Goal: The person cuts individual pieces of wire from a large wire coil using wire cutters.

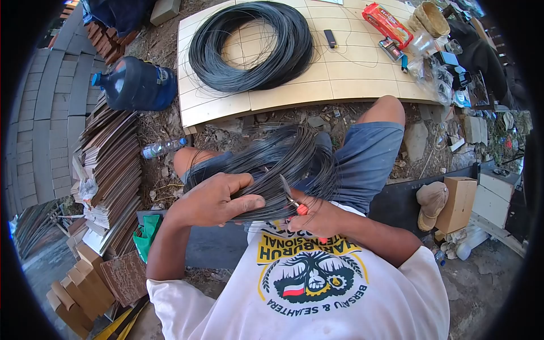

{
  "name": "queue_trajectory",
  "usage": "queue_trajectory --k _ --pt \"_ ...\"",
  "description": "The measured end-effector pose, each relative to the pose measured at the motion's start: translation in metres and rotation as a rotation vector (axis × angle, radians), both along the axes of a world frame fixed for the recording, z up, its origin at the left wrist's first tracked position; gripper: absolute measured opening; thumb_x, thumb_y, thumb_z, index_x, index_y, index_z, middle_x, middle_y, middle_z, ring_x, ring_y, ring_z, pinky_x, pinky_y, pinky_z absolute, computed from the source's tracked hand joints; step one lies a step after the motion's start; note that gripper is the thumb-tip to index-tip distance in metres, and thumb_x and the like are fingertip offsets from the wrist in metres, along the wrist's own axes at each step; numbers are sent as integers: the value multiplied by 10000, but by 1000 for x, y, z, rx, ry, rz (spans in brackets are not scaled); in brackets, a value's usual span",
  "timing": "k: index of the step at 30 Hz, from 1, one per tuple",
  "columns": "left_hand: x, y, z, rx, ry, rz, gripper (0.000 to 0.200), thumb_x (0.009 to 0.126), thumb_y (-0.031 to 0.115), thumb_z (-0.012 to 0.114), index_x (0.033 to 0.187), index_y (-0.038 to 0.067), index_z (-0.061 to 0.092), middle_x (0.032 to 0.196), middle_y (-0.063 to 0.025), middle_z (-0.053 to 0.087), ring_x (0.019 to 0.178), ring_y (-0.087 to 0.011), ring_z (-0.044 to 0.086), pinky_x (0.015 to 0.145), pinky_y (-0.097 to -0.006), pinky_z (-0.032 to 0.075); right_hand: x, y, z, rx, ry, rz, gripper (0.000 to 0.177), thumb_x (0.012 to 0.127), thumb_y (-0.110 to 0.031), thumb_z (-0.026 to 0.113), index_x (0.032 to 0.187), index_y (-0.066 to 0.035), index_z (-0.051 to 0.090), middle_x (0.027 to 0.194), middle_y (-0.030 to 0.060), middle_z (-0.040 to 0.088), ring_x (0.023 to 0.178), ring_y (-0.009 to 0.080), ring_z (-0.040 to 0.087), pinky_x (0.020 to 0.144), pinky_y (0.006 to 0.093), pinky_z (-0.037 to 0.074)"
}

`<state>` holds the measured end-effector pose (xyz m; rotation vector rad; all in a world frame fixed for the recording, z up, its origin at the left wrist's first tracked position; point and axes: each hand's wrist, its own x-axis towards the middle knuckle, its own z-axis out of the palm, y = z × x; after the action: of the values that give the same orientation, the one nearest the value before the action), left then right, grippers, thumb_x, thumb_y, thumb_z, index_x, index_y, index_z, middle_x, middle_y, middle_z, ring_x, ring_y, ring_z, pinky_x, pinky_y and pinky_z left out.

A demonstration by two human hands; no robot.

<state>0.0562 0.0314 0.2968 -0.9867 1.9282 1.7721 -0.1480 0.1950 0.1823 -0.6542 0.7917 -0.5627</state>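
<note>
A coil of thin dark wire (283, 156) lies over my lap in loose, springy loops. My left hand (218, 198) is closed around the near left side of the coil, with the thumb lying across the strands. In my right hand (314, 215) is a pair of red-handled cutters (301, 209), whose pointed metal blade sticks up beside the strands. The fingers of that hand are wrapped around the handles and partly hidden. Beyond my knees, a larger coil of the same dark wire (294, 39) lies on a tiled, cream-coloured table (351, 68).
On the table are a black lighter (330, 38), a red biscuit packet (387, 25) and plastic bags. To the left stand a blue water jug (141, 85), a plastic bottle (164, 148) and stacked thin boards (113, 164). At right, a cap (432, 204) rests against a cardboard box (456, 204).
</note>
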Motion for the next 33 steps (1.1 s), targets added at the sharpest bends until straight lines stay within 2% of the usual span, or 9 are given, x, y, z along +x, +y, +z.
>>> queue_trajectory --k 4,6,12,15,18,21,28,31,33 --pt "-2 0 1 11 11 20 401 999 397 623 877 22 554 597 -20 558 443 -95 547 414 -244 420 0 2 0 -15 41 -1 641 893 -152 647 1485 -198 407 1170 17 635 1002 113 598 892 286 493" --pt "-2 -2 3 23 -13 6 425 994 418 625 901 6 575 619 -59 583 486 -130 582 450 -282 446 1 4 -4 -95 77 -21 628 895 -186 646 1476 -186 408 1143 33 645 978 138 612 901 303 494" --pt "4 -3 -2 51 27 70 416 1024 395 581 868 14 523 625 -45 534 463 -113 544 438 -270 428 5 7 -16 -188 222 52 637 906 -270 639 1481 -171 385 1104 89 657 955 184 635 926 316 488" --pt "3 -3 -2 55 31 90 405 1031 374 577 849 20 499 623 -39 513 461 -106 537 437 -261 424 9 12 -17 -222 293 -21 657 908 -213 645 1502 -175 365 1087 71 656 944 160 627 923 309 485" --pt "3 -2 -1 7 38 81 397 1022 365 598 851 19 504 629 -37 516 464 -104 539 439 -264 431 8 5 -1 -98 75 -124 693 905 -136 651 1524 -185 343 1090 47 643 947 133 615 922 296 480" --pt "0 -1 2 7 1 97 401 1007 372 624 858 15 515 640 -40 527 466 -105 545 439 -265 435 0 5 -11 52 -70 -80 737 901 -86 658 1548 -200 322 1109 27 620 966 109 600 931 284 473" --pt "2 0 -1 0 7 118 426 977 400 663 878 6 537 660 -53 565 478 -112 562 440 -272 448 -6 -11 4 4 40 -27 698 900 -120 681 1521 -204 374 1001 5 618 898 76 593 895 269 487" --pt "1 0 -3 -60 10 108 429 973 400 668 878 4 536 660 -51 570 480 -108 560 442 -272 450 -9 -9 2 30 -16 -42 632 903 -123 672 1478 -177 416 948 -6 620 865 72 587 861 268 493" --pt "1 -1 -3 -62 45 111 429 977 396 665 877 0 534 653 -45 555 480 -106 552 440 -271 442 -9 -7 -4 -89 80 5 539 908 -120 659 1410 -135 463 932 -10 616 846 78 578 837 277 497"
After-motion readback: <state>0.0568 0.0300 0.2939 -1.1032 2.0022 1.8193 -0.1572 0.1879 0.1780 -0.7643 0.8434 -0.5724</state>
